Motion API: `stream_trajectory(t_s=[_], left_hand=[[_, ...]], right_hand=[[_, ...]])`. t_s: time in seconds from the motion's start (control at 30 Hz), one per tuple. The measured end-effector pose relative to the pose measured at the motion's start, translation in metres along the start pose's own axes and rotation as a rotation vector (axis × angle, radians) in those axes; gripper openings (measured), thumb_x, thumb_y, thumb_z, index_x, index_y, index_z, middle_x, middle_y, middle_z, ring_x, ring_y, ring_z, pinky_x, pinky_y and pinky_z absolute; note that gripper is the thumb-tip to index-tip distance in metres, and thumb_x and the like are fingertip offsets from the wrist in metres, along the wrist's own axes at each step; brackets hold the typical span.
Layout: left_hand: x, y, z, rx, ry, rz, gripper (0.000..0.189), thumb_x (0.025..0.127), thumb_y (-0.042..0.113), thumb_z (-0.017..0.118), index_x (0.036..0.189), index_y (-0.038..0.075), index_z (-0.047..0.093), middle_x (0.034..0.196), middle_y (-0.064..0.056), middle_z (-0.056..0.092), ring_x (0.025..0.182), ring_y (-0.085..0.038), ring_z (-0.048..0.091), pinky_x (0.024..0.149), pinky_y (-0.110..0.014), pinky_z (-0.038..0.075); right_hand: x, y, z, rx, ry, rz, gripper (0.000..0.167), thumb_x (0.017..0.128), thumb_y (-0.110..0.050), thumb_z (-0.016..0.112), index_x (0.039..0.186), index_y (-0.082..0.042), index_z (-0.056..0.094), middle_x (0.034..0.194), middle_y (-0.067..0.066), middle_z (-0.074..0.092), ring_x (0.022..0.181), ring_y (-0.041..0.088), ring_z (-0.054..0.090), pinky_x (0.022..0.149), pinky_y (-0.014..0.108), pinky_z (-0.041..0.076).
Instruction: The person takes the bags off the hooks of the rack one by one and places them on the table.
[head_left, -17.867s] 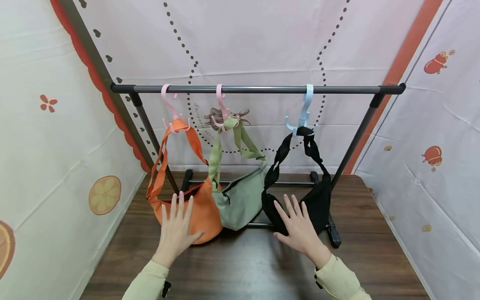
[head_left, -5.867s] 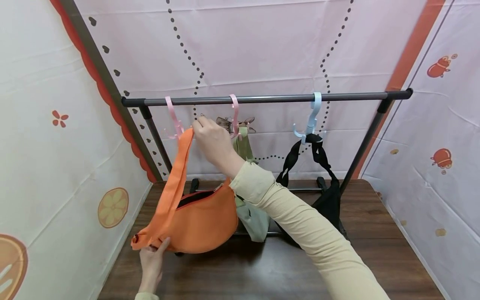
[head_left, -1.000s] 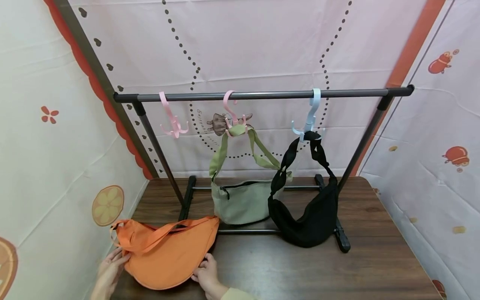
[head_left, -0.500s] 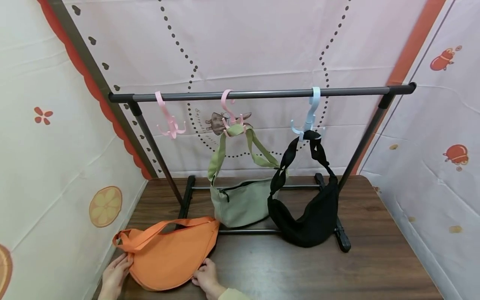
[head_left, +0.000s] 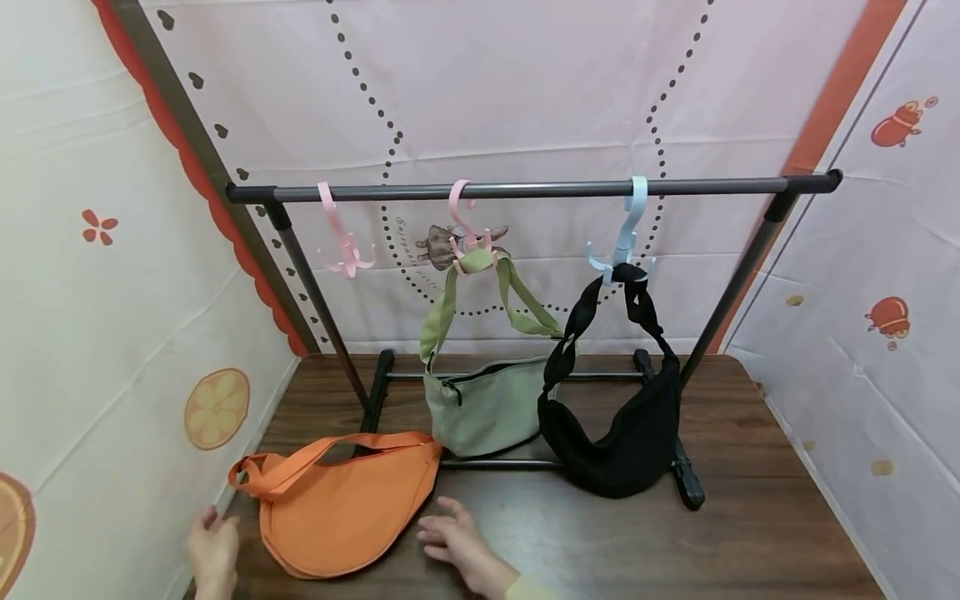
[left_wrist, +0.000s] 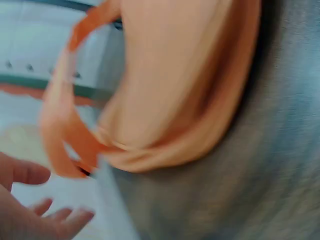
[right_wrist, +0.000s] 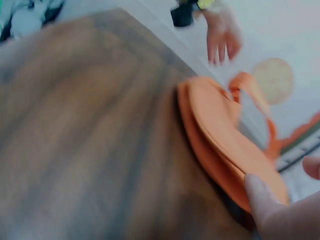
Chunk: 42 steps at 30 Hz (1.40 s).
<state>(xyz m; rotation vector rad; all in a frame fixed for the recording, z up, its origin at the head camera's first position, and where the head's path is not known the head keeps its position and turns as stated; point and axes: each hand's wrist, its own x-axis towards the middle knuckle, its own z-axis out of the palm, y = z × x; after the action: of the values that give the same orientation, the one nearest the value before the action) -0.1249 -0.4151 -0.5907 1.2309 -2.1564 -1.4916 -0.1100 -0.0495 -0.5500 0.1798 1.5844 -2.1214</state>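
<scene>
An orange shoulder bag (head_left: 341,512) lies on the table at the front left, its strap looped over its upper edge. Just left of it is my left hand (head_left: 213,552), apart from the bag, fingers loosely spread and holding nothing. On the bag's right side my right hand (head_left: 467,546) hovers with relaxed fingers, also apart from it in the head view. Blurred wrist views show the same bag (left_wrist: 165,75) near the left hand (left_wrist: 35,205) and near the right hand's thumb (right_wrist: 262,200).
A black rack's bar (head_left: 525,190) spans the back. A pink hook (head_left: 345,242) hangs bare at left. Another pink hook (head_left: 461,217) carries a green bag (head_left: 487,408); a blue hook (head_left: 626,225) carries a black bag (head_left: 615,446). Printed cloth walls (head_left: 112,333) enclose the wooden table (head_left: 675,550).
Both hands have let go of the orange bag and drawn away to either side. Much earlier it hung on the left pink hook; now it lies on the table.
</scene>
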Motion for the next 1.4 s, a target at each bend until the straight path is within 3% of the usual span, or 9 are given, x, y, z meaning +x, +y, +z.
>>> stream_trajectory(t_s=[0.1, 0.17, 0.27, 0.4, 0.53, 0.67, 0.9, 1.17, 1.4], left_hand=[[-0.034, 0.047, -0.009, 0.004, 0.088, 0.160, 0.059, 0.086, 0.002, 0.041, 0.141, -0.001, 0.023, 0.140, -0.031, 0.027, 0.126, -0.044, 0.028, 0.095, -0.056, 0.032], [-0.057, 0.077, -0.011, 0.018, 0.122, 0.316, 0.058, 0.086, 0.002, 0.043, 0.140, -0.003, 0.025, 0.138, -0.032, 0.028, 0.127, -0.045, 0.025, 0.103, -0.056, 0.022], [-0.079, 0.112, -0.009, 0.059, 0.140, 0.562, 0.057, 0.086, 0.004, 0.050, 0.139, -0.002, 0.029, 0.140, -0.028, 0.028, 0.129, -0.042, 0.023, 0.105, -0.055, 0.018], [-0.093, 0.147, 0.003, 0.055, 0.116, 0.940, 0.059, 0.083, 0.003, 0.060, 0.135, -0.007, 0.034, 0.142, -0.026, 0.026, 0.130, -0.043, 0.020, 0.105, -0.056, 0.015], [-0.102, 0.181, 0.021, 0.083, 0.099, 1.298, 0.062, 0.088, 0.028, 0.057, 0.132, -0.011, 0.036, 0.141, -0.029, 0.026, 0.130, -0.044, 0.019, 0.105, -0.057, 0.015], [-0.114, 0.222, 0.036, 0.129, 0.121, 1.538, 0.067, 0.091, 0.044, 0.046, 0.131, -0.010, 0.039, 0.141, -0.027, 0.028, 0.132, -0.042, 0.019, 0.106, -0.054, 0.017], [-0.143, 0.298, 0.052, 0.130, 0.158, 1.758, 0.061, 0.091, 0.037, 0.047, 0.129, -0.010, 0.042, 0.138, -0.028, 0.033, 0.129, -0.045, 0.024, 0.107, -0.052, 0.019], [-0.172, 0.365, 0.072, 0.101, 0.148, 1.859, 0.063, 0.075, 0.014, 0.063, 0.129, -0.009, 0.041, 0.139, -0.026, 0.034, 0.131, -0.042, 0.023, 0.108, -0.050, 0.018], [-0.202, 0.407, 0.089, 0.191, 0.125, 1.904, 0.065, 0.078, 0.015, 0.068, 0.132, -0.005, 0.039, 0.140, -0.021, 0.034, 0.132, -0.037, 0.024, 0.111, -0.045, 0.013]], right_hand=[[-0.008, -0.022, -0.025, -0.101, -0.019, -0.125, 0.062, 0.086, -0.011, 0.056, 0.135, 0.008, 0.024, 0.115, 0.025, 0.054, 0.100, 0.031, 0.058, 0.085, 0.046, 0.048], [-0.012, -0.036, -0.040, -0.221, -0.019, -0.199, 0.065, 0.087, -0.016, 0.057, 0.138, 0.005, 0.024, 0.124, 0.027, 0.048, 0.109, 0.036, 0.051, 0.089, 0.050, 0.044], [-0.018, -0.054, -0.056, -0.374, -0.028, -0.284, 0.068, 0.088, -0.024, 0.057, 0.141, 0.000, 0.022, 0.133, 0.028, 0.039, 0.120, 0.042, 0.039, 0.095, 0.056, 0.035], [-0.023, -0.066, -0.069, -0.557, -0.021, -0.381, 0.070, 0.088, -0.029, 0.058, 0.143, -0.004, 0.022, 0.138, 0.024, 0.035, 0.127, 0.040, 0.032, 0.098, 0.058, 0.029], [-0.029, -0.070, -0.075, -0.831, 0.018, -0.502, 0.070, 0.086, -0.030, 0.060, 0.143, -0.008, 0.024, 0.142, 0.015, 0.033, 0.129, 0.033, 0.031, 0.099, 0.053, 0.031], [-0.035, -0.073, -0.077, -1.083, 0.017, -0.609, 0.071, 0.086, -0.030, 0.060, 0.144, -0.009, 0.024, 0.144, 0.012, 0.030, 0.131, 0.032, 0.027, 0.100, 0.052, 0.031], [-0.040, -0.078, -0.084, -1.188, -0.040, -0.549, 0.072, 0.088, -0.037, 0.057, 0.146, -0.019, 0.018, 0.147, 0.012, 0.023, 0.135, 0.032, 0.019, 0.102, 0.052, 0.029], [-0.042, -0.075, -0.088, -1.204, -0.095, -0.524, 0.067, 0.089, -0.036, 0.055, 0.144, -0.020, 0.022, 0.146, 0.013, 0.025, 0.133, 0.033, 0.023, 0.099, 0.053, 0.032], [-0.041, -0.071, -0.091, -1.196, -0.112, -0.546, 0.064, 0.090, -0.036, 0.054, 0.144, -0.019, 0.022, 0.145, 0.012, 0.026, 0.131, 0.033, 0.026, 0.097, 0.052, 0.034]])
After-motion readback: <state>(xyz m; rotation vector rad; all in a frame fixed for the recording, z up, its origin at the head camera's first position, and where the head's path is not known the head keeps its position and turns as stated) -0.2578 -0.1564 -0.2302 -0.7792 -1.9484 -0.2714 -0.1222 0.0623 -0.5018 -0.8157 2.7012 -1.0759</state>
